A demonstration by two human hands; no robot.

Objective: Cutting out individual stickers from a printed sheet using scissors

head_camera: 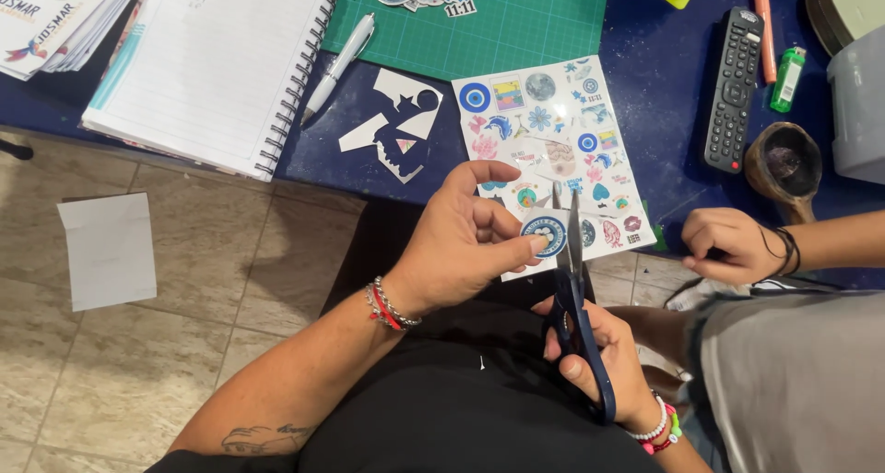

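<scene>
Right hand [595, 358], nearest the camera, is clamped around the handles of dark blue metal-bladed scissors [573, 298], blades pointing away toward the surface edge and slightly parted. Left hand [466, 238] pinches a small round white-and-blue eye sticker cutout [550, 236] between thumb and fingers, holding it right against the blades. Step in hand, as I judge it: trimming the round sticker along its outline. Next move likely calls for turning the cutout a little with the left hand while closing the blades in short bites, keeping fingertips off the cutting line.

Just beyond, a white sticker sheet printed with many small coloured designs [553, 146] hangs over the near edge of the dark blue surface [664, 86]. Another person's hand [728, 244], with black bands at the wrist, rests at the near edge to the right. White paper offcuts [398, 123] lie left of the sheet.

Further back: green cutting mat [516, 17], white pen [339, 65], open spiral-bound lined notebook [217, 63] at the left, black remote control [735, 86], small green lighter [788, 78], brown wooden bowl [784, 159] toward the right.

Floor is beige tile [184, 344] with one loose white paper [109, 249].
</scene>
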